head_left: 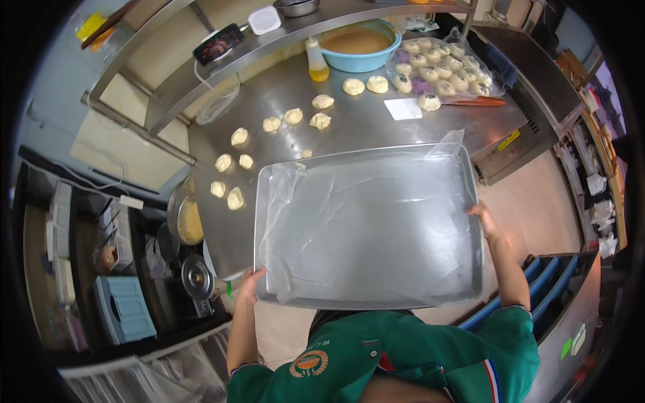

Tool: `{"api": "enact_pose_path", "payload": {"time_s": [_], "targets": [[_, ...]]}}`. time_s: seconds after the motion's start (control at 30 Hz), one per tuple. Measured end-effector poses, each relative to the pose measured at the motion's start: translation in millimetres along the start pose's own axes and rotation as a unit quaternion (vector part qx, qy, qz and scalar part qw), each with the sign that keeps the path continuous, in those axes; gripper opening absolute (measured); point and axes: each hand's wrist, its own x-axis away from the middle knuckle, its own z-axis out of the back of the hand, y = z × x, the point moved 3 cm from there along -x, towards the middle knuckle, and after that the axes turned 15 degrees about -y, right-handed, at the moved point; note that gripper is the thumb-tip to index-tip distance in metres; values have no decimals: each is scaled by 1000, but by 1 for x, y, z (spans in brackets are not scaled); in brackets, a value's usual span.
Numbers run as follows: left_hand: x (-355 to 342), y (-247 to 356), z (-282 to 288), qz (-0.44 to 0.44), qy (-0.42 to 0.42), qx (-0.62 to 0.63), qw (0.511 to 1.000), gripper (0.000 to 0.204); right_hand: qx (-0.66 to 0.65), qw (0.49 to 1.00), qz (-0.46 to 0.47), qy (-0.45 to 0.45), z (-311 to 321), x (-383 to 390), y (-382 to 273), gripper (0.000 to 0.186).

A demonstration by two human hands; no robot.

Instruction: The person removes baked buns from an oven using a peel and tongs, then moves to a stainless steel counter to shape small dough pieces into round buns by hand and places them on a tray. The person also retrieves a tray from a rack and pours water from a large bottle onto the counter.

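I hold a large rectangular metal tray (pixel 373 228), with creased clear plastic film (pixel 279 208) along its left side and over parts of its inside. My left hand (pixel 251 282) grips the tray's lower left side, and my right hand (pixel 485 218) grips its right side. Beyond the tray, several pale dough pieces (pixel 293 115) lie spread over the steel worktable (pixel 242 87). One dough piece is partly hidden behind the tray's back rim.
At the back stand a yellow squeeze bottle (pixel 317 64), a blue basin (pixel 359 50), bagged buns (pixel 440 67) and a white card (pixel 402 107), under a steel shelf (pixel 175 80). Bowls (pixel 188 221) and dark shelving (pixel 80 269) are at left; blue trays (pixel 557 282) at lower right.
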Motion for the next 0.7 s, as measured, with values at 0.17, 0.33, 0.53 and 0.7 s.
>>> {"api": "enact_pose_path", "payload": {"time_s": [0.17, 0.33, 0.53, 0.7], "targets": [[-51, 131, -39, -53, -160, 115, 979, 57, 9, 995, 43, 90, 54, 5, -91, 66], [-121, 226, -108, -125, -217, 133, 959, 53, -177, 967, 180, 17, 32, 91, -138, 74], [-162, 275, -231, -146, -322, 126, 927, 45, -327, 870, 335, 155, -71, 12, -43, 53], [-214, 338, -279, -221, -344, 2, 913, 47, -380, 827, 264, 320, -44, -69, -53, 31]]}}
